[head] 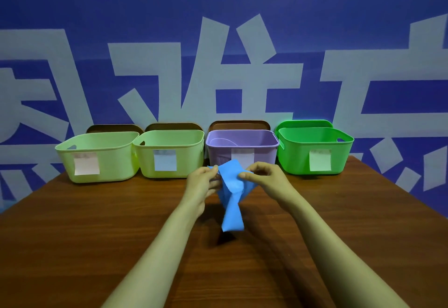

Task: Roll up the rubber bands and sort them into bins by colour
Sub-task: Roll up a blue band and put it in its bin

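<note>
Between my fingers sits the top edge of the blue band. My left hand pinches its left corner, thumb against curled fingers. My right hand pinches the right side between thumb and forefinger, with the other fingers curled loosely behind.

I hold the band above the desk, in front of the purple bin, and it droops in a twisted, narrowing tail. It looks thin, limp and light, with no stiffness of its own. Rubber should grip skin well but stretch and spring back, so I expect a roll to loosen unless it is kept pinched. The best hold, I judge, is one short end, flattened first and rolled from there.

Along the far edge of the desk stand the left pale bin, the second pale bin, the purple bin and the green bin, each with a paper note. The second bin's note looks bluish, so that is probably where this band belongs.

Any writing on the notes is too faint to read, and the band covers part of the purple bin's note. I cannot identify a curved shape inside the purple bin. The walls of the other bins hide what is inside them, and my palms hide how much of the band is bunched there.
</note>
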Demonstrator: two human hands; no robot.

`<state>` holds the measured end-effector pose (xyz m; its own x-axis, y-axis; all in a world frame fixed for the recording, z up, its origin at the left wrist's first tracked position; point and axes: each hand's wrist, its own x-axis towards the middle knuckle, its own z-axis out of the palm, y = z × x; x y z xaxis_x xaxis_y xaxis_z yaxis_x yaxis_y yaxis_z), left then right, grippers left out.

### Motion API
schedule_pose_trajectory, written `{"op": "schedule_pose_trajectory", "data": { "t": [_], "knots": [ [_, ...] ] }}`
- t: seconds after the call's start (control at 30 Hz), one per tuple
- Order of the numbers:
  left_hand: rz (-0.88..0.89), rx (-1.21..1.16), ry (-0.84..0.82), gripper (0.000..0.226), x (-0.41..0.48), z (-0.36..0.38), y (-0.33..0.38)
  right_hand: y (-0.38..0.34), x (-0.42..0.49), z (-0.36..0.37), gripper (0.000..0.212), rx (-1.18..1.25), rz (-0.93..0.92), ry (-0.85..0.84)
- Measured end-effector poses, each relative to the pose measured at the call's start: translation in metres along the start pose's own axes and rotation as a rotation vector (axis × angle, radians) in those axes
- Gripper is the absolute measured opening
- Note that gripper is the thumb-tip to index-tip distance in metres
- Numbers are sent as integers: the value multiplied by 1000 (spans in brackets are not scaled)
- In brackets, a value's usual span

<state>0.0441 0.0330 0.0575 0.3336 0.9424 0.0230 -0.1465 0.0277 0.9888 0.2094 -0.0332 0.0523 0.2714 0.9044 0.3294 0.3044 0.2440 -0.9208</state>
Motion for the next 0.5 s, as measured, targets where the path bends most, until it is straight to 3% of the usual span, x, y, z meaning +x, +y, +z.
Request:
{"op": "schedule_pose_trajectory", "data": {
  "t": [0.07, 0.13, 0.2, 0.27, 0.37, 0.5],
  "knots": [
    [-99, -108, -33, 17, -1, 2, 0, -2, -1, 2, 19, -27, -6, -27],
    [-171, -113, -111, 32, -3, 4, 2, -1, 1, 3, 27, -51, -17, 26],
    [-183, 38, -245, 38, -9, 4, 3, 0, 2, 4, 36, -79, -27, 91],
    [-117, 267, -318, 24, -12, 4, 0, 0, 3, 3, 42, -98, -37, 105],
    [26, 416, -200, 20, -3, -4, -9, 0, 3, 0, 43, -93, -42, 181],
    [53, 272, -59, 20, 4, -19, -3, 3, 5, -10, 44, -64, -16, 349]
  ]
}}
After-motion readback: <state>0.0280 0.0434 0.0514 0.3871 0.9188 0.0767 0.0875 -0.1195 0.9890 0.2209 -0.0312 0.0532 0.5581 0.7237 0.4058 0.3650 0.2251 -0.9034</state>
